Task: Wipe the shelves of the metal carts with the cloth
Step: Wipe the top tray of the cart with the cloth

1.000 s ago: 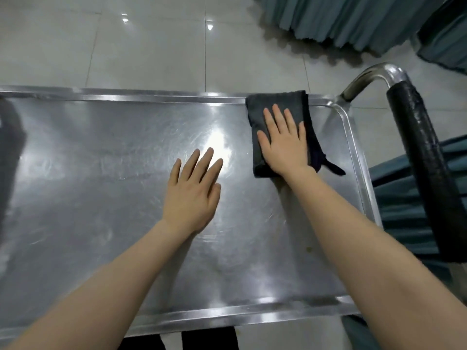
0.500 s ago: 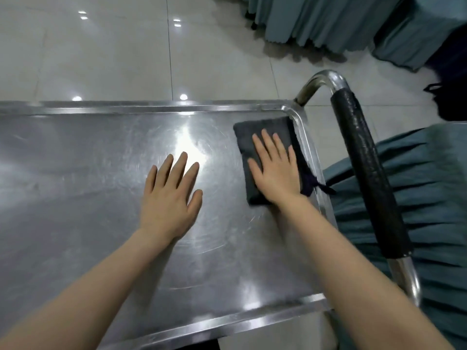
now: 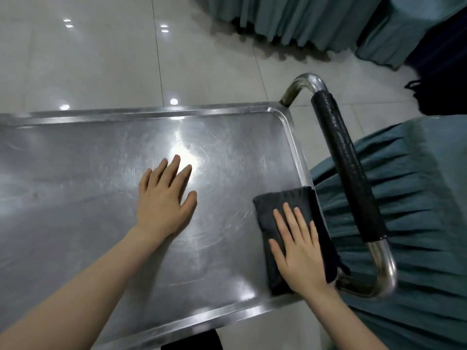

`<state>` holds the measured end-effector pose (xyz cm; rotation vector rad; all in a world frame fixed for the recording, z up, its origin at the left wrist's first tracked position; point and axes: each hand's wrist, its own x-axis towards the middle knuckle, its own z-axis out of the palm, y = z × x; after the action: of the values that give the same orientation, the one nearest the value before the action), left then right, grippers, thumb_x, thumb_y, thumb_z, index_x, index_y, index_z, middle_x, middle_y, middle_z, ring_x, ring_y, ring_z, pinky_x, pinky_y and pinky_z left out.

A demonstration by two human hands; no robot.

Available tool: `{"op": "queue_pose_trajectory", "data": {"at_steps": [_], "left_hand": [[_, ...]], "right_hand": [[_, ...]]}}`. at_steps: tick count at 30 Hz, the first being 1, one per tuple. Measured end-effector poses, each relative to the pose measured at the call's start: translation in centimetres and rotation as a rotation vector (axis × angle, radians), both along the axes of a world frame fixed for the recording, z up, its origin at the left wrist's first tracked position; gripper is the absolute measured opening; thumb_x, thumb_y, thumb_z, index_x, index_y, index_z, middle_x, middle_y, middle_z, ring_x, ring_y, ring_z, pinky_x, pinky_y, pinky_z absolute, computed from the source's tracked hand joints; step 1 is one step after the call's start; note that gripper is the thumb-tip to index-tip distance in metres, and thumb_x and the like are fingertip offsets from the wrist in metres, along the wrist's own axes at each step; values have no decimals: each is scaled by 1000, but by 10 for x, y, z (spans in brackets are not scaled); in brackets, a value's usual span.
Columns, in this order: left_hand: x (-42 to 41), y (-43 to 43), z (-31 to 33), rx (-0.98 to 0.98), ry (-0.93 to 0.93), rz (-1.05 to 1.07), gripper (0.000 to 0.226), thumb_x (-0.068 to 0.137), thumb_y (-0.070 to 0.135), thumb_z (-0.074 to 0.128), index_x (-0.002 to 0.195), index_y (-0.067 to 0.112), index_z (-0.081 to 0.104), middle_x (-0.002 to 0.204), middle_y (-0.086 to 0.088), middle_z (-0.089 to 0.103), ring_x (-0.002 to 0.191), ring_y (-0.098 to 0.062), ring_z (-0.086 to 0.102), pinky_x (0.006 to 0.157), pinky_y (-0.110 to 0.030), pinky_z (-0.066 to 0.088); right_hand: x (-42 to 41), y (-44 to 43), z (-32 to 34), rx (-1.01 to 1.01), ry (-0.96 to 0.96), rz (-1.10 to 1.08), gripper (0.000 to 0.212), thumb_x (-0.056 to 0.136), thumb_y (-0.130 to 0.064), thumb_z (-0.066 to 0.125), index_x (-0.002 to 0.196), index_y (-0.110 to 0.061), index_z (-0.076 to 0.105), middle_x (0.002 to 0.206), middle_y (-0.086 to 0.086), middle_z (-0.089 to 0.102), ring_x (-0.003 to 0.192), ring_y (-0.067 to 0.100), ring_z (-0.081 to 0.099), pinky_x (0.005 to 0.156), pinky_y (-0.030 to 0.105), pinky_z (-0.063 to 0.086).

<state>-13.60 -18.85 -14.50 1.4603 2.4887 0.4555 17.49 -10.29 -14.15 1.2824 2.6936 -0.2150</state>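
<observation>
The metal cart's top shelf (image 3: 75,173) is a shiny steel tray with a raised rim, filling the left and middle of the view. A folded dark grey cloth (image 3: 278,208) lies at the shelf's right edge, near the front corner, partly over the rim. My right hand (image 3: 300,251) presses flat on the cloth with straight fingers. My left hand (image 3: 165,198) rests flat on the bare steel in the middle of the shelf, fingers spread.
The cart's push handle (image 3: 346,162), chrome tube with a black wrapped grip, runs along the right end. Teal pleated fabric (image 3: 409,198) lies just beyond it and more teal drapes (image 3: 303,21) hang at the back. Glossy tiled floor (image 3: 88,59) lies behind the cart.
My right hand has slid the cloth along the right edge from the far corner toward the near corner. My left hand has stayed flat on the shelf.
</observation>
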Motion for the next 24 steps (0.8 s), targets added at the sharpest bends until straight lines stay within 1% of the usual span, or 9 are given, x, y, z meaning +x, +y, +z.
{"op": "queue_pose_trajectory", "data": {"at_steps": [3,5,8,10,12,15,18,21,24], "left_hand": [[-26,-6,8,-1,-37,-103,59,88,47,32,138,23,52,153,4,39,140,-23,38,113,-41,22],[-58,-17,7,-27,27,-82,61,89,48,31,138,20,53,151,0,43,133,-26,46,111,-43,26],[-104,-40,1,-100,67,104,68,89,57,25,146,24,43,156,-3,34,140,-30,32,115,-49,18],[-114,-48,-5,-124,93,139,68,90,59,23,149,28,37,159,-1,28,144,-28,24,117,-51,14],[-115,-48,-8,-121,107,136,67,90,57,25,148,27,38,159,-2,28,144,-28,25,117,-51,17],[-118,-47,-9,-112,101,135,66,90,56,29,147,26,41,157,-1,31,143,-28,26,116,-50,20],[-120,-51,-10,-91,87,138,66,90,58,30,147,26,39,158,1,29,145,-24,24,117,-48,17],[-119,-50,-10,-75,82,146,67,90,58,30,147,25,40,158,1,30,145,-23,24,118,-46,16],[-118,-49,-8,-64,81,158,66,89,57,31,145,23,44,156,-1,33,143,-25,26,117,-46,17]], "right_hand": [[-33,39,1,25,6,-51,62,99,-50,23,156,-24,18,164,-1,12,151,19,9,119,47,16],[-71,78,0,71,20,-87,64,99,-50,22,156,-23,18,163,-1,14,150,19,12,120,46,13],[-136,141,0,95,19,-112,64,102,-49,22,157,-20,9,164,-1,8,151,17,6,121,46,6],[-179,170,-1,55,27,-159,65,102,-49,20,157,-21,2,165,-2,0,151,16,-2,121,49,2],[-219,170,-5,21,59,-181,65,102,-50,18,157,-22,-2,164,-5,-8,150,18,-8,121,51,-1],[-283,122,-11,37,115,61,64,102,-51,17,157,-24,-3,164,-8,-10,150,17,-11,120,51,-2],[-333,76,-13,-36,145,324,63,102,-51,19,157,-25,1,164,-9,-6,150,16,-11,120,51,-1],[-324,89,-13,-17,136,346,62,102,-52,22,157,-30,4,164,-10,-3,150,14,-7,121,48,1],[-267,144,-14,72,117,67,63,101,-52,24,157,-30,4,164,-6,-4,151,16,-2,121,47,3]]}}
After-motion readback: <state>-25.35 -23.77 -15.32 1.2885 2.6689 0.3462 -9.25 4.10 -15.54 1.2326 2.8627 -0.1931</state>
